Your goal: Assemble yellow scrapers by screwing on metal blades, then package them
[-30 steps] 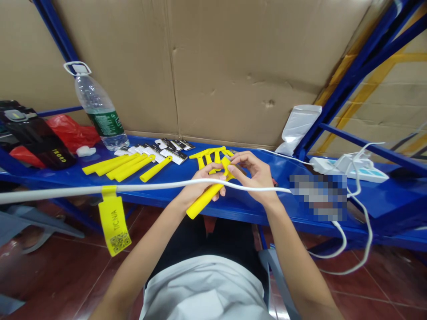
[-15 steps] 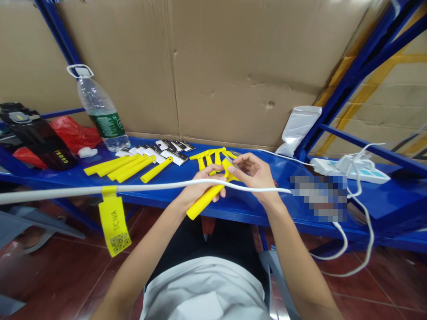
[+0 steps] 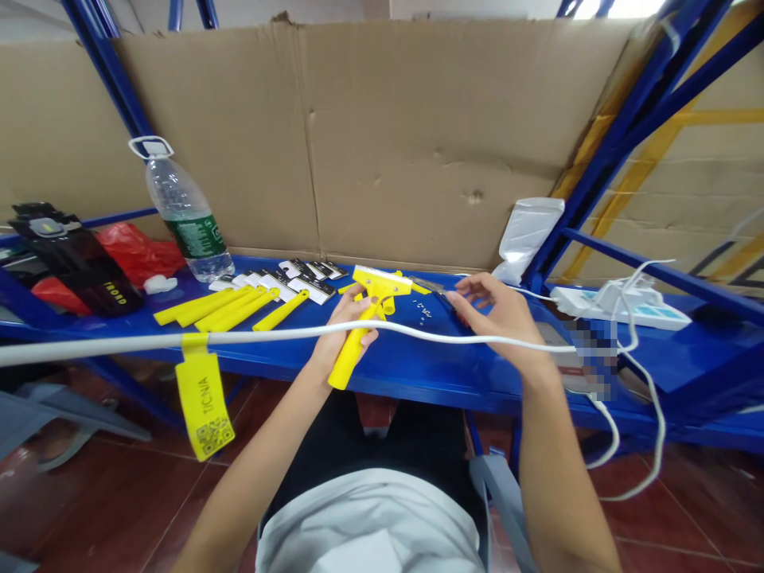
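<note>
My left hand (image 3: pixel 341 333) is closed around a yellow scraper (image 3: pixel 353 350), its T-shaped head with a pale metal strip pointing away from me. To the right, my right hand (image 3: pixel 498 316) hovers over the bench with thumb and fingers apart. Close to its fingertips lies a dark tool with a bit of red (image 3: pixel 452 305), partly covered by the hand; its kind is unclear. Several tiny screw-like metal pieces (image 3: pixel 422 311) are scattered between the hands. Behind the held scraper, more yellow scraper parts (image 3: pixel 418 285) are partly hidden.
Several yellow handles (image 3: pixel 235 310) and black-and-white packets (image 3: pixel 313 288) lie on the blue bench (image 3: pixel 411 370) at left. Beyond are a water bottle (image 3: pixel 194 223) and black flask (image 3: pixel 83 263). A white cable (image 3: pixel 454 341) crosses the view; a power strip (image 3: pixel 621 309) sits right.
My right hand has let go of the scraper head and moved right, toward the dark tool. My left hand has shifted slightly left, turning the scraper more upright, head away from me.
</note>
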The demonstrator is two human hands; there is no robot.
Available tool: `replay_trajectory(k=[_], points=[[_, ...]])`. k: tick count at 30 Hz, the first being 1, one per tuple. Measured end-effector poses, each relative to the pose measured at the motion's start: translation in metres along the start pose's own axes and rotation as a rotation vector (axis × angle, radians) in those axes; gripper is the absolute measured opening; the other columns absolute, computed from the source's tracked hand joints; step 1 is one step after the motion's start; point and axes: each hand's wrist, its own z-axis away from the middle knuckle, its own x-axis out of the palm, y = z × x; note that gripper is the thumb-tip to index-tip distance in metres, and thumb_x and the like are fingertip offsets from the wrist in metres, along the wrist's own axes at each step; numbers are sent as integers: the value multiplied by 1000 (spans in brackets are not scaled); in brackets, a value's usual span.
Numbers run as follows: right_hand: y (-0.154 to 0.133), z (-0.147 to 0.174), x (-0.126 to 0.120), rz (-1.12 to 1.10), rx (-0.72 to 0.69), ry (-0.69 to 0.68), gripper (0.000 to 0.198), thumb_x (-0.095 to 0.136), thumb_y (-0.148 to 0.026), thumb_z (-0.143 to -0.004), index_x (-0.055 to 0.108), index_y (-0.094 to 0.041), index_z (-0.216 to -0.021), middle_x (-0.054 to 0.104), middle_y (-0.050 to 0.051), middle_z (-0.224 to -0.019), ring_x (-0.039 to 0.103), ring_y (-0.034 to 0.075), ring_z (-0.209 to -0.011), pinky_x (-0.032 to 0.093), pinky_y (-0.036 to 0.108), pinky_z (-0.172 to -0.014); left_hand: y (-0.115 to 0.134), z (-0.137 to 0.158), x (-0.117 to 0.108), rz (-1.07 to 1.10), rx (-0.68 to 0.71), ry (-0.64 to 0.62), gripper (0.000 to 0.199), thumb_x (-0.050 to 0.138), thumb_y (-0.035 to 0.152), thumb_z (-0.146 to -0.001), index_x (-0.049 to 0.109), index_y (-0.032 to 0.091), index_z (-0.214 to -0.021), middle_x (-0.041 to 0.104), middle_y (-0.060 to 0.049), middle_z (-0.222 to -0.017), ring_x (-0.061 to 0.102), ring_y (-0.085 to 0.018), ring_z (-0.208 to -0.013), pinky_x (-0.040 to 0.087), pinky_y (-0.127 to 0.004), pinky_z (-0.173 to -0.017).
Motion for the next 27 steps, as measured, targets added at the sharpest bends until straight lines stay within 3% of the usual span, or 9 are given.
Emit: replay_trajectory(k=[6,9,13,17,21,24,27], points=[[38,0,-29,543,211,-376,30,84,-53,-91,72,-26,-98,83,10,-105,79,33,-97,52,38,-73,4,7,7,56,42,58,52,88,16,-80,59,27,-122,72,-1,-109,57,-5,-56,40,-14,-41],[41,-1,-28,581,308,-475,27,82,-49,-93,66,-27,-91,81,7,-92,77,30,-84,48,35,-66,4,9,9,40,43,70,56,89,18,-79,59,28,-125,72,-1,-110,58,-4,-57,40,-13,-41],[43,-5,-26,539,289,-456,18,74,-36,-99,62,-26,-90,80,10,-91,77,29,-83,49,36,-69,4,9,8,33,47,58,58,91,19,-78,58,28,-126,72,-2,-113,58,-4,-56,41,-13,-41],[56,-8,-24,511,130,-215,8,65,-32,-103,65,-24,-101,78,15,-104,76,33,-98,57,43,-87,4,9,7,23,37,61,58,93,20,-78,57,28,-123,73,-3,-116,58,-4,-57,42,-13,-41],[60,-13,-26,370,-13,124,19,67,-34,-98,66,-22,-112,71,17,-116,74,33,-105,62,49,-98,3,8,6,17,48,48,59,93,20,-77,59,28,-125,73,-2,-113,58,-4,-57,41,-13,-41],[49,-14,-27,198,-91,355,29,72,-40,-96,67,-23,-119,71,16,-122,74,33,-107,64,53,-98,3,7,6,24,52,65,59,93,20,-76,58,27,-123,72,-1,-111,58,-4,-56,40,-13,-40],[32,-13,-26,-34,-104,549,38,79,-50,-95,65,-26,-121,74,13,-116,76,30,-91,66,52,-86,4,7,8,29,50,85,57,91,18,-77,56,27,-122,71,0,-107,57,-5,-55,39,-13,-39]])
